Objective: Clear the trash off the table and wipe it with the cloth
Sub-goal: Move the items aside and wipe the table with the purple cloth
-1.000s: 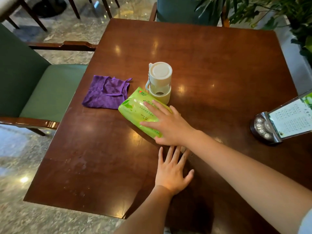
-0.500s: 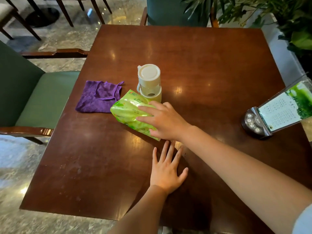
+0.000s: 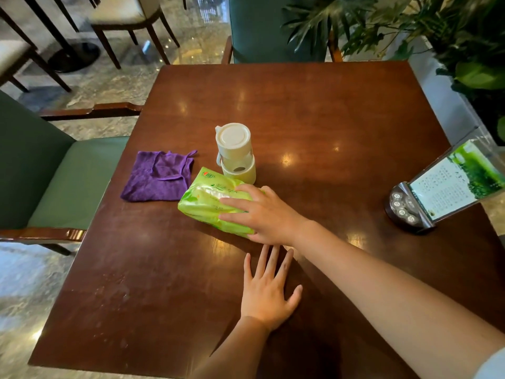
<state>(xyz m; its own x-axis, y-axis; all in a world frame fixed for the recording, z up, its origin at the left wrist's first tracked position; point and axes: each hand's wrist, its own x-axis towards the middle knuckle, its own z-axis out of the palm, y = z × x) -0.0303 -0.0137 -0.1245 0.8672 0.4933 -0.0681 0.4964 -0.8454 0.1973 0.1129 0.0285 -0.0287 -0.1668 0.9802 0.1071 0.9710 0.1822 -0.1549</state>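
Observation:
A green tissue pack [image 3: 206, 199] lies near the middle of the dark wooden table [image 3: 314, 110]. My right hand [image 3: 263, 213] rests on the pack's right end, fingers spread over the top and thumb against its near edge. My left hand [image 3: 269, 292] lies flat on the table just in front, palm down, fingers apart, holding nothing. A folded purple cloth [image 3: 159, 176] sits left of the pack near the table's left edge. Faint smears and crumbs [image 3: 114, 291] mark the front left of the table.
A cream lidded bottle [image 3: 236, 153] stands upright just behind the pack. A menu stand with call buttons [image 3: 442, 187] sits at the right edge. A green armchair [image 3: 62, 181] is at left, another chair [image 3: 259, 28] at the far side, plants [image 3: 464, 45] at back right.
The view has tipped up a little. My right hand stays on the tissue pack, which has shifted slightly on the table. My left hand stays flat.

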